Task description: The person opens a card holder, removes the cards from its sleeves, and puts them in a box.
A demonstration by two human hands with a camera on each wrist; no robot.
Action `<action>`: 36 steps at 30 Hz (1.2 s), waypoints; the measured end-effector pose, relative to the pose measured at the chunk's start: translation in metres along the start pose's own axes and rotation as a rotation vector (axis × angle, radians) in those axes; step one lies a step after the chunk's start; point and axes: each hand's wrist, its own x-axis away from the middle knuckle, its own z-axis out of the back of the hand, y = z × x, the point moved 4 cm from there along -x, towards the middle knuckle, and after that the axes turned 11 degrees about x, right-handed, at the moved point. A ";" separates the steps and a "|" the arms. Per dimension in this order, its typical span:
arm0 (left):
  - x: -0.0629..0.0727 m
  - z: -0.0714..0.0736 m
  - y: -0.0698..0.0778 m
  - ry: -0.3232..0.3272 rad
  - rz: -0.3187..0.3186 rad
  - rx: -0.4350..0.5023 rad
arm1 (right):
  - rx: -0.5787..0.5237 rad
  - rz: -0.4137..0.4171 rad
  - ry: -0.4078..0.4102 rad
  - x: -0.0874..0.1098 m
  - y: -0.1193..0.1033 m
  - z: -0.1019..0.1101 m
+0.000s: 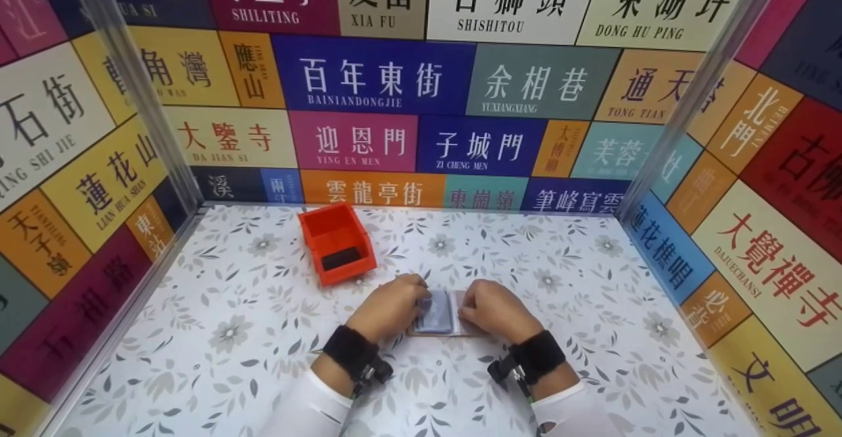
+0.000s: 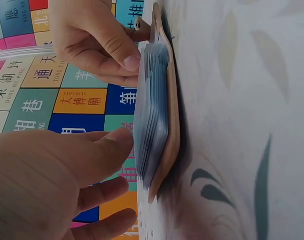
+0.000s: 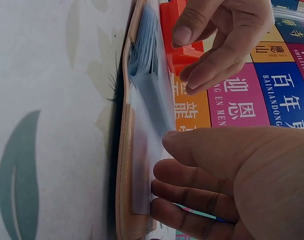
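Note:
A card holder (image 1: 437, 315) with a tan cover (image 2: 173, 127) lies spread on the table between the two hands. A thick stack of clear bluish card sleeves (image 2: 153, 110) sits on its left half. My left hand (image 1: 395, 305) is beside that stack, thumb near the sleeve edges and the other fingers loosely bent and apart. Over the right half is my right hand (image 1: 496, 308). Its thumb touches the edge of a lifted, blurred sleeve (image 3: 154, 102), and its other fingertips are against the clear sleeve on that side. No firm grip is visible in either hand.
An orange-red plastic bin (image 1: 337, 233) stands behind and left of the card holder, with a dark flat object (image 1: 341, 258) in it. The table (image 1: 276, 332) has a leaf-patterned cover. Colourful lettered panels (image 1: 371, 75) wall the back and both sides.

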 end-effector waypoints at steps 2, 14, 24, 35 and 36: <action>0.000 -0.003 -0.001 -0.015 0.004 -0.004 | 0.004 0.000 0.001 0.000 0.000 0.000; 0.000 -0.004 -0.001 -0.009 0.045 0.037 | 0.022 0.020 0.023 0.000 -0.002 0.001; -0.002 -0.004 0.002 0.008 -0.017 0.048 | 0.002 0.022 0.029 -0.001 -0.003 0.002; -0.002 -0.003 0.004 0.019 -0.036 0.044 | -0.135 0.084 0.058 0.000 -0.019 0.010; -0.002 -0.003 0.004 0.025 -0.043 0.042 | -0.144 0.104 0.061 0.001 -0.021 0.010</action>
